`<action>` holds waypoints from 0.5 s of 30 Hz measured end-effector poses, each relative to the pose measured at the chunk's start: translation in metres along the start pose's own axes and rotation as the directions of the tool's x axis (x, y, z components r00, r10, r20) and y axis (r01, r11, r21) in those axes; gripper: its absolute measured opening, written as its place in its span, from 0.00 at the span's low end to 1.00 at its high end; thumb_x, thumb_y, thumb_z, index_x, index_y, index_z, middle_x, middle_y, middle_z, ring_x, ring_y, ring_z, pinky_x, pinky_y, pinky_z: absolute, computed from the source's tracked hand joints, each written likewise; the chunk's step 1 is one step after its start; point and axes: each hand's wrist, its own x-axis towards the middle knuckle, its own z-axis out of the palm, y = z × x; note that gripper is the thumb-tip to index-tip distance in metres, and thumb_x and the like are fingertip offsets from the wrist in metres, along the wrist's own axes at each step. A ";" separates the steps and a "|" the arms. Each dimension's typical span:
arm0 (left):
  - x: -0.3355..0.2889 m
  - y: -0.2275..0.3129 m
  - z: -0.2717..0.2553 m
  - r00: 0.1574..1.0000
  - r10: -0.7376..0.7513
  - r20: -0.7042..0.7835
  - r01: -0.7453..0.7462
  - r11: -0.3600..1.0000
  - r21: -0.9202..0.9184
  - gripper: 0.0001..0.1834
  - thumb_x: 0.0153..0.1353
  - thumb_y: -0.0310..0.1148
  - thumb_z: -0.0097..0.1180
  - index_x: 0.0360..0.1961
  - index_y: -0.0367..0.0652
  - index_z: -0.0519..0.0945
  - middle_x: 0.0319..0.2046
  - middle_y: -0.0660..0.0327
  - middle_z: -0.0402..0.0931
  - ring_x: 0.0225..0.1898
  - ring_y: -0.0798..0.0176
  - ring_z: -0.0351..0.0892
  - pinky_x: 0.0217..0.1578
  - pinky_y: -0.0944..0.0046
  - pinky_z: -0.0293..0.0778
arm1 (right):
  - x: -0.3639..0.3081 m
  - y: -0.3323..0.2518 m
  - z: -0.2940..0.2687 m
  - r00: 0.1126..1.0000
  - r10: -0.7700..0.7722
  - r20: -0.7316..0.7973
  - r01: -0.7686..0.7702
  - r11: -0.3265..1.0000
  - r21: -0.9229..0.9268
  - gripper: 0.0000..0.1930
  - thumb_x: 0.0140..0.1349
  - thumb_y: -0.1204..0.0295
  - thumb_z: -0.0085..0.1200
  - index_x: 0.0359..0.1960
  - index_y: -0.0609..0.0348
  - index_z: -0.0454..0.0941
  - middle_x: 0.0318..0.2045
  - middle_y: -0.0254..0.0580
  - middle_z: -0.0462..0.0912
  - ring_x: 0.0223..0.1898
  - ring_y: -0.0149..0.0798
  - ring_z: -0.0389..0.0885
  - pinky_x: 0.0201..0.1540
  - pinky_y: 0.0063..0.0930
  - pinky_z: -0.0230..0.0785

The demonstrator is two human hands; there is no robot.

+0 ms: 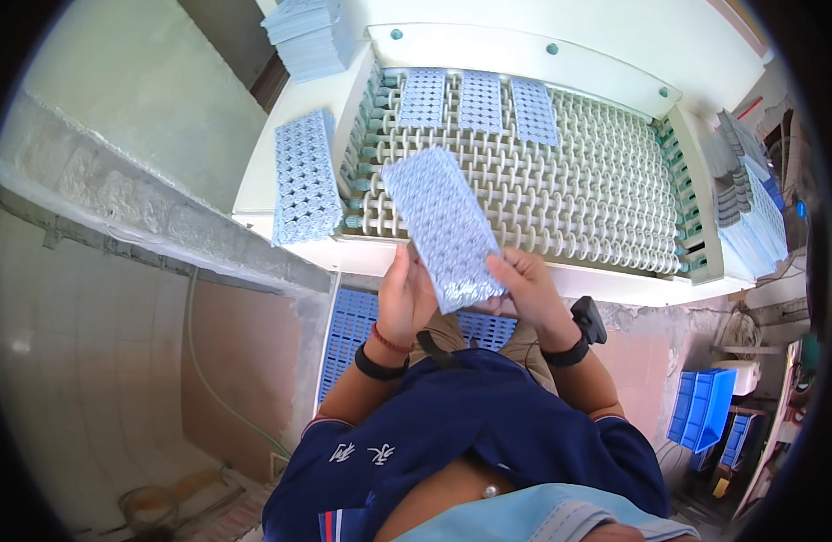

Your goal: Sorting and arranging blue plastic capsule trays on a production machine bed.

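Tilted between my hands, over the near edge of a roller conveyor (560, 181), is a light blue rectangular stack of thin panels (443, 221) with a repeating round pattern and a shiny near end. My right hand (529, 287) grips its lower right corner, thumb on top. My left hand (407, 294) holds the lower left side, its thumb pointing up and its other fingers partly hidden behind the stack. Three single panels, a left one (423, 98), a middle one (481, 101) and a right one (534, 111), lie in a row on the conveyor's far rollers.
A stack of panels with dark gaps (306, 179) stands on the machine's left ledge, and a taller pile (309, 38) stands behind it. More piled panels (748, 203) are at the right end. Blue crates (701, 409) sit at the lower right. A concrete ledge (145, 194) runs along the left.
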 end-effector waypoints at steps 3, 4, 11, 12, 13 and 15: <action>0.014 -0.006 -0.006 0.993 -0.093 -0.071 0.096 0.994 0.048 0.22 0.69 0.37 0.34 0.56 0.31 0.62 0.50 0.49 0.71 0.49 0.55 0.74 0.51 0.55 0.70 | -0.021 -0.012 0.000 0.997 0.060 -0.050 -0.068 0.982 -0.174 0.14 0.64 0.64 0.49 0.35 0.65 0.74 0.22 0.34 0.78 0.20 0.22 0.75 0.21 0.16 0.70; 0.016 -0.011 -0.007 0.993 -0.100 -0.068 0.103 0.994 0.048 0.22 0.69 0.37 0.34 0.56 0.31 0.62 0.50 0.49 0.71 0.49 0.55 0.74 0.51 0.55 0.70 | -0.023 -0.014 -0.002 0.996 0.043 -0.074 -0.059 0.971 -0.230 0.13 0.63 0.65 0.50 0.36 0.66 0.74 0.22 0.34 0.78 0.21 0.22 0.75 0.22 0.16 0.69; 0.021 -0.024 -0.007 0.988 -0.123 -0.092 0.127 0.991 0.041 0.18 0.66 0.29 0.41 0.54 0.30 0.65 0.49 0.50 0.72 0.49 0.54 0.74 0.50 0.55 0.72 | -0.018 -0.026 -0.041 0.989 -0.135 -0.068 0.064 0.780 -0.623 0.11 0.59 0.69 0.56 0.28 0.66 0.77 0.18 0.30 0.76 0.20 0.20 0.71 0.21 0.15 0.62; 0.021 -0.021 -0.005 0.987 -0.138 -0.082 0.139 0.990 0.016 0.18 0.66 0.29 0.41 0.54 0.30 0.65 0.49 0.50 0.72 0.49 0.54 0.74 0.50 0.55 0.72 | -0.016 -0.028 -0.040 0.993 -0.091 -0.078 0.032 0.828 -0.560 0.11 0.59 0.69 0.56 0.26 0.66 0.77 0.17 0.30 0.75 0.19 0.19 0.70 0.20 0.15 0.61; 0.022 -0.018 -0.003 0.987 -0.138 -0.083 0.140 0.990 0.016 0.18 0.66 0.29 0.41 0.54 0.30 0.65 0.49 0.50 0.72 0.49 0.54 0.74 0.50 0.55 0.72 | -0.014 -0.030 -0.039 0.995 -0.047 -0.084 -0.001 0.869 -0.494 0.11 0.59 0.69 0.57 0.24 0.66 0.77 0.16 0.29 0.74 0.19 0.19 0.68 0.19 0.16 0.60; 0.021 -0.010 -0.001 0.982 -0.191 0.013 0.191 0.981 -0.032 0.18 0.65 0.28 0.42 0.54 0.30 0.65 0.50 0.49 0.71 0.48 0.55 0.75 0.49 0.56 0.72 | -0.011 -0.032 -0.038 0.997 -0.040 -0.069 0.003 0.884 -0.467 0.11 0.58 0.70 0.57 0.24 0.66 0.77 0.15 0.29 0.74 0.18 0.18 0.68 0.19 0.16 0.59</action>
